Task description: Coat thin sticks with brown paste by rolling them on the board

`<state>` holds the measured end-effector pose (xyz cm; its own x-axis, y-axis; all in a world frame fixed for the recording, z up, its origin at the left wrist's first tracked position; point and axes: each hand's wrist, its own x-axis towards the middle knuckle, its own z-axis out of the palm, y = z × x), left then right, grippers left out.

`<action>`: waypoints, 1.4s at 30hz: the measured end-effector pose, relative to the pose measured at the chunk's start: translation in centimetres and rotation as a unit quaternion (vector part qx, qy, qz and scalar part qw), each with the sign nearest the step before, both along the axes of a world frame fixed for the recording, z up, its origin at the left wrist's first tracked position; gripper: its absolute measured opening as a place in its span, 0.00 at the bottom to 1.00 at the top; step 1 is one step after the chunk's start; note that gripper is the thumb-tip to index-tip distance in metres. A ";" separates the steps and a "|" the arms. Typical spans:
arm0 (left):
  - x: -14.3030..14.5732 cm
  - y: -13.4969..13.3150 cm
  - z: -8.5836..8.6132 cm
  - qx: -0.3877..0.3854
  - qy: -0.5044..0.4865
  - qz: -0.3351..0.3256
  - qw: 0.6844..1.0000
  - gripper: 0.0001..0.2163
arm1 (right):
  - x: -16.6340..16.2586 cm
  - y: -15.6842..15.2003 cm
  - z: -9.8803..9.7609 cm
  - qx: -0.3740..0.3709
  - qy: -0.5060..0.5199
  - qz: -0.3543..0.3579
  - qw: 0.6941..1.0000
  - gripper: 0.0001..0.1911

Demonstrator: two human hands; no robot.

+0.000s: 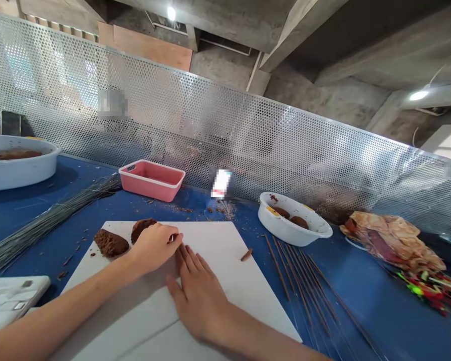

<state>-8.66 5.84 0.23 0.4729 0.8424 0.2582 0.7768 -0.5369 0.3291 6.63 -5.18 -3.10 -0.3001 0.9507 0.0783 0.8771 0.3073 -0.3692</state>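
Observation:
My left hand [154, 246] is over the white board [218, 233], its fingers curled together at the tips. What they pinch, if anything, is hidden. My right hand [201, 291] lies flat on the board with fingers stretched out, its fingertips close to the left ones. Whether something lies beneath its palm cannot be seen. Left of my left hand rests a lump of brown dough-like material [110, 243]. A second brown lump [141, 228] sits just behind that hand, partly covered by it. A short brown piece [247, 254] lies near the board's right edge.
Thin rods with brown coating [300, 276] lie right of the board. Behind them stands a white basin [315, 235] holding brown lumps. A pink basket [150, 188], a wire bundle [60, 215] and a larger white basin [26, 175] are to the left. A perforated metal screen [218, 130] runs behind.

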 end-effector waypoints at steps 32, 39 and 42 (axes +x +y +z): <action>0.1 0.0 -0.5 0.015 -0.035 -0.025 0.999 0.20 | 1.1 -0.2 0.4 -0.022 0.002 -0.012 1.000 0.33; -0.3 -0.1 0.0 0.021 -0.125 -0.026 0.992 0.21 | 0.4 4.3 1.5 -0.046 -0.001 -0.026 0.999 0.33; -0.1 -0.3 -0.1 0.029 -0.086 -0.037 0.995 0.21 | 0.5 0.5 0.7 -0.011 0.004 -0.001 1.000 0.33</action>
